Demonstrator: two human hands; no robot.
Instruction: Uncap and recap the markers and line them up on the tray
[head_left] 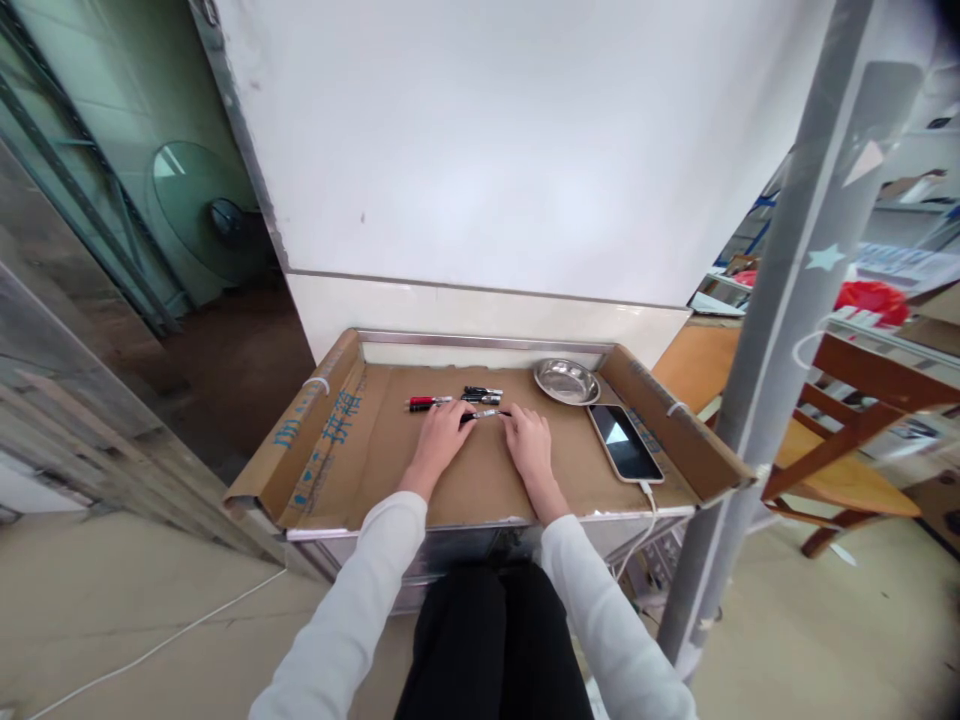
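Observation:
A pen (486, 414) with a dark left end and a pale middle lies crosswise between my hands. My left hand (444, 435) has its fingers closed on the dark end. At the other end, the fingertips of my right hand (529, 445) pinch the tip. Just beyond my hands, several black pens (482, 392) lie close together on the cardboard. To their left are a red pen (421, 401) and a black one beside it. Part of this group is hidden behind my left hand.
A cardboard-lined table (577, 460) with raised side flaps bears everything. At its right stand a shiny metal dish (568, 382) and a phone (626, 443) with a white cable (651, 505). A grey post (772, 300) rises at the right, near a wooden chair (840, 450). White wall (525, 150) is behind.

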